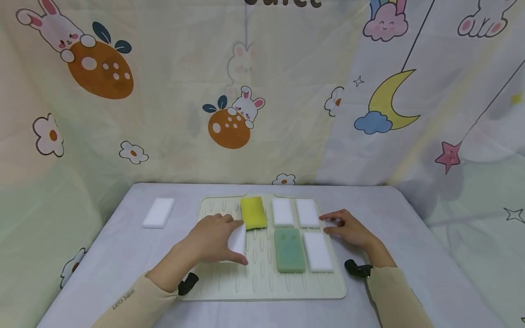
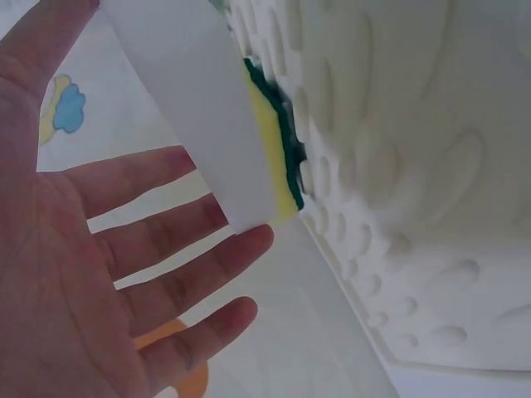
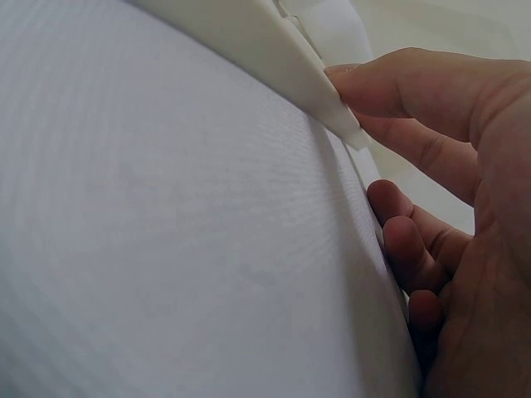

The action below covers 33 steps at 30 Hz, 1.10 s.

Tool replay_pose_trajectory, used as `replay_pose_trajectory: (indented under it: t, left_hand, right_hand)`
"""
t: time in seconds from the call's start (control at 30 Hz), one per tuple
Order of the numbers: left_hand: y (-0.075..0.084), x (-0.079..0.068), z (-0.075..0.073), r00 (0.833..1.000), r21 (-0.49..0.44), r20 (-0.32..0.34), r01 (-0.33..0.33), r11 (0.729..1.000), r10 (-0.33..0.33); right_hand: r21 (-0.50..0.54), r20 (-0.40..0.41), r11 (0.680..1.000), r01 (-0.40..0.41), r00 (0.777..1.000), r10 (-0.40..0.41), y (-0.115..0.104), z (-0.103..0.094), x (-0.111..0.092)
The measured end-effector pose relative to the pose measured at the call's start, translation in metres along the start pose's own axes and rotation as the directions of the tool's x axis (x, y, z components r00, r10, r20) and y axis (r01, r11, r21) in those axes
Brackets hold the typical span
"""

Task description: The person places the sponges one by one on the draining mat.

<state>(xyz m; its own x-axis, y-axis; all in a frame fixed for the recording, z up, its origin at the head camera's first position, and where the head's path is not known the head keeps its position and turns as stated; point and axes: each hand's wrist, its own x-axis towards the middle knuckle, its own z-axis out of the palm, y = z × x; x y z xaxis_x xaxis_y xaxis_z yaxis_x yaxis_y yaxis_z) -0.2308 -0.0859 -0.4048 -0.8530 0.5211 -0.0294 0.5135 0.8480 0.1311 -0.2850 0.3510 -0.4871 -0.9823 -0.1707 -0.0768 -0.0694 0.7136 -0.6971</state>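
Note:
My left hand point(image 1: 215, 239) holds a white sponge block point(image 1: 238, 239) over the left half of a cream ridged tray point(image 1: 262, 287). In the left wrist view, the thumb and fingertips touch opposite sides of the white block point(image 2: 187, 91). Just beyond it on the tray lies a yellow sponge point(image 1: 253, 212) with a dark green layer. My right hand point(image 1: 352, 233) rests its thumb and index fingertip at the tray's right edge point(image 3: 307, 75), its other fingers bent. Beside that hand, white sponge blocks point(image 1: 308, 213) and a green sponge point(image 1: 290, 250) lie in rows.
Another white block point(image 1: 158, 213) lies on the white-covered table point(image 1: 135, 255), left of the tray. A printed cloth curtain point(image 1: 172, 118) hangs behind the table and along its sides. Black wrist cameras point(image 1: 357, 269) sit at the cuffs.

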Motion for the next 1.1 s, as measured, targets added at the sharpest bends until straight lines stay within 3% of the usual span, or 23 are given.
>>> replay_pose_trajectory:
  t: [0.63, 1.1]
  left_hand:
    - [0.026, 0.011, 0.013, 0.996, 0.044, 0.044, -0.075, 0.996, 0.073]
    - [0.044, 0.022, 0.019, 0.997, 0.056, 0.054, -0.065, 0.996, 0.062]
  right_hand:
    - [-0.020, -0.007, 1.000, -0.021, 1.000, 0.021, 0.000, 0.000, 0.000]
    - [-0.016, -0.006, 1.000, -0.016, 1.000, 0.016, -0.004, -0.001, -0.001]
